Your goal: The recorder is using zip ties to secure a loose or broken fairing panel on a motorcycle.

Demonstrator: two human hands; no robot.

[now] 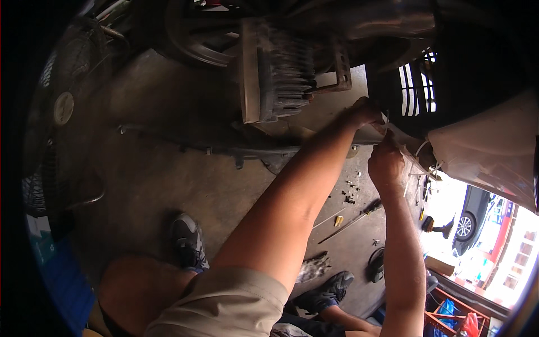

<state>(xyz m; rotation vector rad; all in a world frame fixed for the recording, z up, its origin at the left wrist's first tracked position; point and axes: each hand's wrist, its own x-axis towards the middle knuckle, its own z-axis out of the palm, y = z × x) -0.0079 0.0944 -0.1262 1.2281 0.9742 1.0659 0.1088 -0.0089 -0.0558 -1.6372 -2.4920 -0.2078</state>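
My left hand [364, 114] reaches up to the lower edge of a dark car-body part. Its fingers are bent and closed, and what they grip is lost in shadow. Just below and to the right, my right hand [387, 164] is closed in a fist, with a thin white strip like a cable tie [385, 120] standing out from its top. More white ties [421, 149] loop through the edge of a pale bumper-like panel [483, 149] beside the right hand.
A dark finned block [283, 73] hangs above my left arm. A long dark bar [241, 153] crosses the view. Small clips [351, 197], a screwdriver [368, 209] and a drill [441, 226] lie on the floor. A fan [62, 106] stands left; another person's shoe [334, 287] shows below.
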